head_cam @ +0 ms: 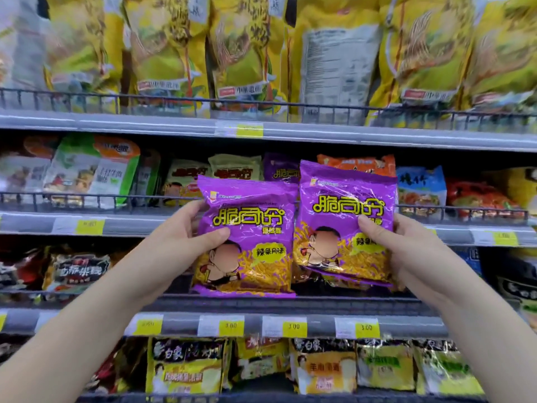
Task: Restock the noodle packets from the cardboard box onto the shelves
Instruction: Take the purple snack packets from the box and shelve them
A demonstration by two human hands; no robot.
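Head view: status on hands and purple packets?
Left grip holds left purple packet, right grip holds right purple packet. Both up before middle shelf. Only its wire rail ahead.

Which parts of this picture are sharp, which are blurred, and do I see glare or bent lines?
Head view: the left purple packet and right purple packet are sharp, with small glare on their wrap; the yellow bags above are blurred; the shelf edge curves, from the wide lens; light is even.
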